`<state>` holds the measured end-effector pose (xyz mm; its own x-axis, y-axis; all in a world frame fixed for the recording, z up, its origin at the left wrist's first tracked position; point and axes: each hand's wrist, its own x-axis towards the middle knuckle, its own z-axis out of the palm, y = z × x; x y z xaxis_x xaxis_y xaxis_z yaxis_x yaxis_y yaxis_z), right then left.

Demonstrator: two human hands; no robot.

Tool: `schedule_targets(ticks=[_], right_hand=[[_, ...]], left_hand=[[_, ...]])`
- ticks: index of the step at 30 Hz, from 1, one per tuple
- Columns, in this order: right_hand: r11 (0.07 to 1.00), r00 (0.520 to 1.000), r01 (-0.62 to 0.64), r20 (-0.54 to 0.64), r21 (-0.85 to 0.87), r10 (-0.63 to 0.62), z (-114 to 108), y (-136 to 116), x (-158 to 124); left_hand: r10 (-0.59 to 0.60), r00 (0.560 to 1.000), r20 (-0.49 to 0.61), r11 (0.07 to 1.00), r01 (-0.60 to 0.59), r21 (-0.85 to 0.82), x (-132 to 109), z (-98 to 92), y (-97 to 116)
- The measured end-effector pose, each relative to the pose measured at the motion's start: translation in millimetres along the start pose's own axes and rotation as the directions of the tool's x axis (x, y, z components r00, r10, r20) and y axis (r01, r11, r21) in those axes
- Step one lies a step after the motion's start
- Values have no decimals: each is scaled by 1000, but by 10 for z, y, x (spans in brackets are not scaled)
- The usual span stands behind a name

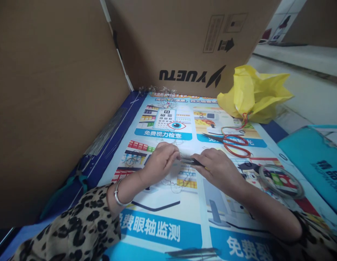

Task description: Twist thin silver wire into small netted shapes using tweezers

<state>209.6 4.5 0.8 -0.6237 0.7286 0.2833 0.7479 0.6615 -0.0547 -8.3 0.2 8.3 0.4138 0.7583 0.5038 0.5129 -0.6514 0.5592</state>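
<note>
My left hand [164, 159] is closed in a pinch, with a thin wire between the fingertips; the exact hold is partly hidden. From the right, my right hand [218, 167] grips a small pair of pliers [188, 160] with dark handles and slim metal jaws. The jaws point left and meet the left fingertips. Tangled fine wire [181, 181] loops over the printed sheet just below both hands. Beyond the right hand lie red-handled scissors [236, 142], blades toward the left.
Cardboard panels [184, 47] stand at the left and back. A crumpled yellow bag [252, 95] sits back right, near a teal box [315, 163]. A wire coil [282, 181] lies by my right forearm. Straight wires [107, 132] lie left; dark strips [192, 253] lie in front.
</note>
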Motion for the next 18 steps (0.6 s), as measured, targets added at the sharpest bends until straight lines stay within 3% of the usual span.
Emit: schedule_targets(ticks=[8, 18], right_hand=[[995, 1000, 19, -22, 93, -17, 45, 12, -6], [983, 997, 62, -55, 172, -54, 88, 31, -2]], left_hand=[[-43, 999, 15, 998, 43, -40, 3, 2, 3], [22, 999, 45, 997, -18, -79, -4, -1, -36]])
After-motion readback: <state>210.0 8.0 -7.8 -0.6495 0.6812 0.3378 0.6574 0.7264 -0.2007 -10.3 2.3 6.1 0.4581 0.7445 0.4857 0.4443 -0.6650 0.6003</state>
